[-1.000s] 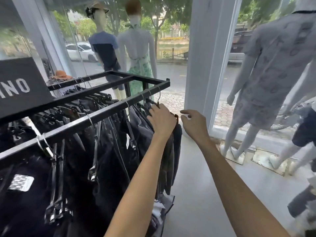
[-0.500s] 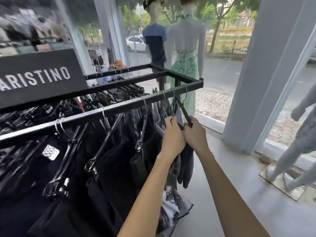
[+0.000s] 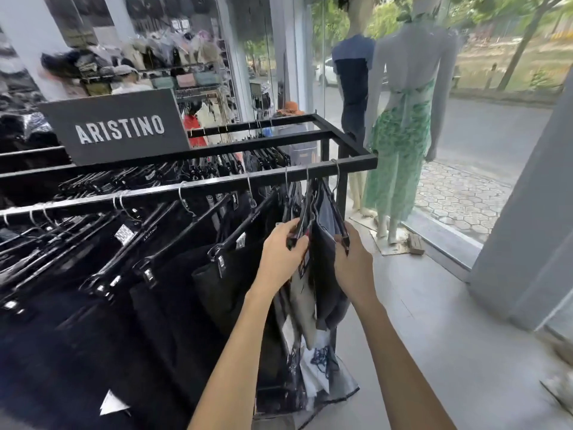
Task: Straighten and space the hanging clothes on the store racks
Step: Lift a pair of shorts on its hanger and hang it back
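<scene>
A black metal rack (image 3: 217, 186) carries a row of dark trousers on black clip hangers (image 3: 173, 243), slanting down toward me. At the rack's right end hang the last few garments, a grey-blue one (image 3: 325, 268) among them. My left hand (image 3: 283, 252) grips the lower end of one black hanger there. My right hand (image 3: 353, 262) holds the end of the outermost hanger, just right of the grey-blue garment. The two hands are about a garment's width apart.
A black sign reading ARISTINO (image 3: 119, 128) stands on the rack. Two dressed mannequins (image 3: 400, 125) stand by the shop window to the right. A grey pillar (image 3: 533, 237) rises at far right. Bagged items (image 3: 322, 377) lie on the grey floor under the rack's end.
The view has swung left and closer to the rack. My right hand went from open in the air to gripping the end hanger, and both hands dropped lower along the hangers.
</scene>
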